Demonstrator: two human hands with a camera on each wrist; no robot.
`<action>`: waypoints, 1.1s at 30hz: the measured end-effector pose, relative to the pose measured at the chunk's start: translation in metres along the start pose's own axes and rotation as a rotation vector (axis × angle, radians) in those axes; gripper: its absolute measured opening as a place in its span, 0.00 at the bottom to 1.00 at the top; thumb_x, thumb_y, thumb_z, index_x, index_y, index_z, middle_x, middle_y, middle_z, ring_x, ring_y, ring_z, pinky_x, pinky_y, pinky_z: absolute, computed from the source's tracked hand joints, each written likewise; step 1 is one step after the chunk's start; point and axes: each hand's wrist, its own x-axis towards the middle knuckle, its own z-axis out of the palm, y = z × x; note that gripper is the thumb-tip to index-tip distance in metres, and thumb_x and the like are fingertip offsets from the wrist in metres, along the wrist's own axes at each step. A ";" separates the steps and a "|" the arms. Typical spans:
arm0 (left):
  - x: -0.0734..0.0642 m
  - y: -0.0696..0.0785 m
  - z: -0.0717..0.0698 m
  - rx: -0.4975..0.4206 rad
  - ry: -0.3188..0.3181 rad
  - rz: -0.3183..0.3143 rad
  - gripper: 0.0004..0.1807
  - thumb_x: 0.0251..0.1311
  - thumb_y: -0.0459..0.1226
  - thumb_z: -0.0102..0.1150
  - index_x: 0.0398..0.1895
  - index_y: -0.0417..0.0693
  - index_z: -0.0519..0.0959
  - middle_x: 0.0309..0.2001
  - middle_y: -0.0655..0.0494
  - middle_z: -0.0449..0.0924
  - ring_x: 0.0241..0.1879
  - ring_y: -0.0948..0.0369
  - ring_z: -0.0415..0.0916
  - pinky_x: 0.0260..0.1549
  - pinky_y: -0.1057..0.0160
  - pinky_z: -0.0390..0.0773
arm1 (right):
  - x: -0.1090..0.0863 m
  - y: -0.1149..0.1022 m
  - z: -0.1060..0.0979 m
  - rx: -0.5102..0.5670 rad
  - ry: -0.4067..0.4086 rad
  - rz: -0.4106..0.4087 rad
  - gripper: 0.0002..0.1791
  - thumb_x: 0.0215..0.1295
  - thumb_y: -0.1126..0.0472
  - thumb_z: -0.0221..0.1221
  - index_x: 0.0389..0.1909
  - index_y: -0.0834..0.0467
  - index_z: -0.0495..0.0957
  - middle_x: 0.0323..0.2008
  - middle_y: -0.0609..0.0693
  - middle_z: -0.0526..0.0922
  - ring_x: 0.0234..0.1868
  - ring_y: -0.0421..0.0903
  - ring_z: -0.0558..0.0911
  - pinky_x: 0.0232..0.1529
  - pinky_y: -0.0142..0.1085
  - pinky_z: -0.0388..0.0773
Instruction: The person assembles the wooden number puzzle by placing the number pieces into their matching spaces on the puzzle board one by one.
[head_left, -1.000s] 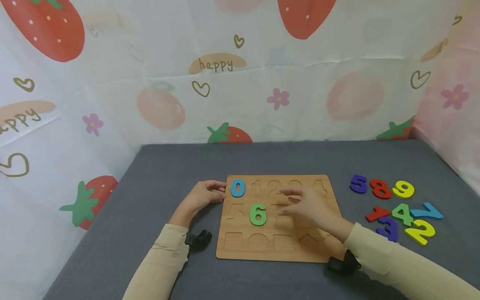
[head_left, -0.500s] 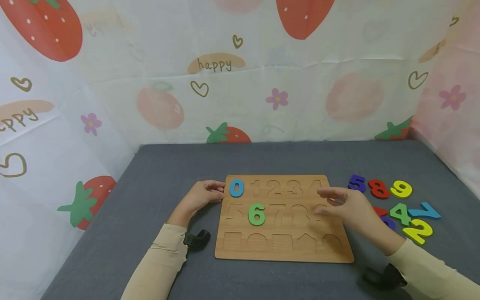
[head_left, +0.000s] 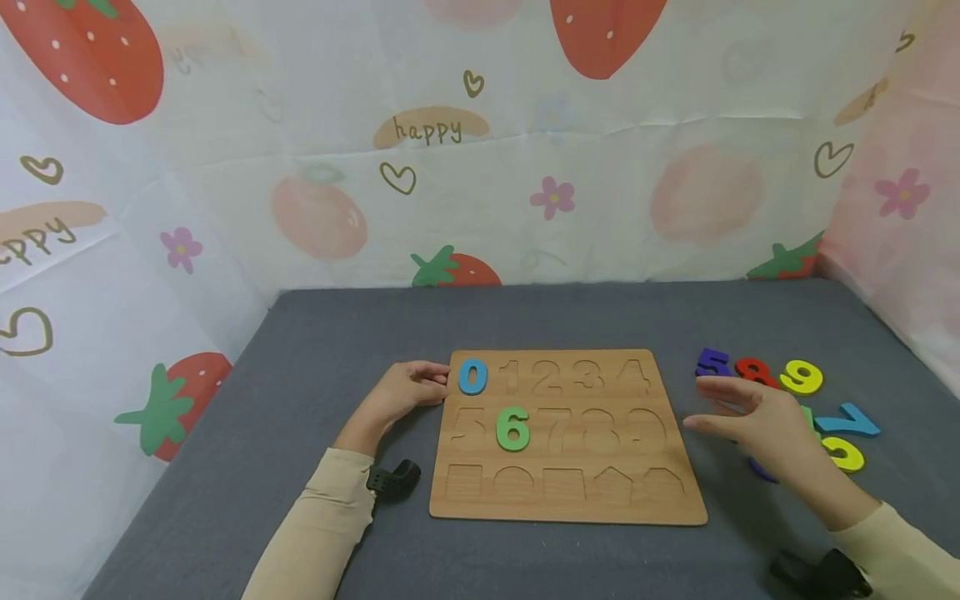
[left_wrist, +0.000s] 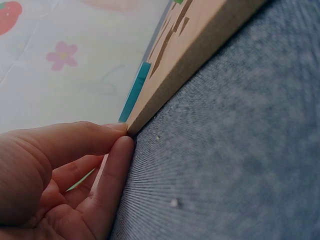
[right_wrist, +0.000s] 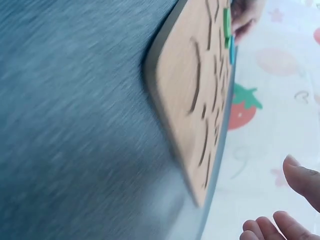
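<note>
A wooden number board [head_left: 566, 500] lies on the grey cloth, its recesses shaped for digits and simple shapes. The blue 0 [head_left: 472, 377] and the green 6 [head_left: 513, 429] sit in their recesses. At the board's left edge, my left hand [head_left: 408, 392] pinches the rim; in the left wrist view, thumb and finger [left_wrist: 112, 165] meet at the corner. My right hand [head_left: 772, 429] hovers right of the board with thumb and fingers apart, holding nothing. It partly hides the loose numbers, among them the red 8 [head_left: 753, 369] and the yellow 2 [head_left: 846, 455].
Further loose numbers lie to the right: a purple 5 [head_left: 712, 362], a yellow 9 [head_left: 801, 377] and a blue 7 [head_left: 849, 420]. Behind the table [head_left: 360, 325] hangs a white cloth [head_left: 600, 175] printed with strawberries.
My right hand has moved rightward from above the board to over the loose numbers, uncovering the board's recesses. My left hand has stayed at the board's left edge.
</note>
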 end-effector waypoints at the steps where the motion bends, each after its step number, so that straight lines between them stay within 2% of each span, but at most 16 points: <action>1: 0.000 0.000 0.000 -0.001 0.002 -0.003 0.25 0.64 0.31 0.61 0.65 0.37 0.74 0.56 0.40 0.79 0.48 0.58 0.82 0.49 0.60 0.84 | 0.000 0.004 -0.002 -0.001 0.000 0.014 0.45 0.56 0.38 0.69 0.70 0.57 0.70 0.68 0.59 0.72 0.65 0.52 0.76 0.50 0.37 0.84; 4: 0.000 0.000 0.000 -0.001 0.006 -0.007 0.25 0.64 0.31 0.61 0.65 0.38 0.74 0.56 0.41 0.79 0.48 0.58 0.82 0.49 0.60 0.84 | 0.000 0.015 -0.010 -0.002 0.004 0.046 0.46 0.56 0.38 0.69 0.70 0.58 0.69 0.68 0.57 0.72 0.54 0.30 0.82 0.43 0.26 0.82; 6: 0.000 0.000 0.000 0.000 0.003 -0.006 0.25 0.64 0.31 0.61 0.65 0.38 0.74 0.56 0.40 0.79 0.48 0.58 0.82 0.49 0.60 0.84 | -0.001 0.022 -0.014 -0.007 0.009 0.063 0.46 0.56 0.38 0.69 0.70 0.58 0.69 0.68 0.56 0.73 0.45 0.17 0.78 0.39 0.21 0.79; 8: 0.001 -0.001 -0.001 0.001 0.002 -0.003 0.25 0.64 0.31 0.61 0.65 0.37 0.73 0.56 0.39 0.79 0.48 0.58 0.82 0.49 0.60 0.84 | -0.001 0.028 -0.018 -0.021 0.010 0.074 0.46 0.57 0.38 0.68 0.70 0.59 0.68 0.67 0.57 0.73 0.47 0.22 0.80 0.45 0.29 0.81; 10: 0.001 -0.001 -0.001 0.002 -0.002 0.000 0.25 0.64 0.31 0.61 0.66 0.36 0.73 0.56 0.38 0.78 0.48 0.58 0.82 0.49 0.60 0.84 | -0.002 0.032 -0.021 -0.041 0.014 0.086 0.47 0.58 0.37 0.67 0.71 0.60 0.68 0.67 0.59 0.72 0.57 0.40 0.82 0.52 0.41 0.80; 11: 0.001 -0.001 -0.001 -0.001 -0.002 -0.003 0.26 0.64 0.31 0.61 0.66 0.37 0.73 0.57 0.39 0.78 0.48 0.58 0.81 0.49 0.60 0.84 | -0.003 0.034 -0.023 -0.058 0.018 0.088 0.47 0.58 0.37 0.67 0.71 0.61 0.67 0.67 0.61 0.72 0.61 0.50 0.79 0.54 0.48 0.78; 13: 0.002 0.000 -0.001 -0.004 -0.002 -0.007 0.26 0.64 0.31 0.61 0.66 0.37 0.73 0.56 0.39 0.78 0.48 0.58 0.82 0.49 0.61 0.84 | -0.003 0.038 -0.025 -0.076 0.024 0.089 0.47 0.59 0.37 0.66 0.71 0.63 0.66 0.66 0.66 0.70 0.68 0.68 0.67 0.54 0.58 0.74; 20: 0.000 0.001 0.000 -0.006 0.005 -0.016 0.26 0.64 0.31 0.61 0.66 0.37 0.73 0.57 0.39 0.78 0.48 0.59 0.82 0.49 0.61 0.84 | -0.003 0.052 -0.032 -0.110 0.004 0.104 0.49 0.59 0.37 0.66 0.70 0.67 0.65 0.69 0.73 0.61 0.69 0.74 0.61 0.54 0.60 0.73; 25: 0.000 0.001 0.000 -0.005 0.004 -0.006 0.26 0.64 0.31 0.61 0.65 0.36 0.73 0.57 0.38 0.78 0.49 0.57 0.82 0.50 0.59 0.84 | -0.001 0.058 -0.034 -0.137 -0.007 0.110 0.49 0.60 0.36 0.65 0.70 0.68 0.66 0.68 0.74 0.63 0.68 0.75 0.61 0.51 0.58 0.75; 33: 0.000 0.001 0.000 -0.011 -0.005 -0.007 0.26 0.64 0.31 0.61 0.65 0.36 0.73 0.57 0.38 0.78 0.48 0.59 0.82 0.50 0.60 0.84 | 0.004 0.064 -0.036 -0.158 -0.024 0.133 0.51 0.59 0.34 0.64 0.69 0.70 0.65 0.66 0.73 0.65 0.67 0.77 0.61 0.53 0.63 0.74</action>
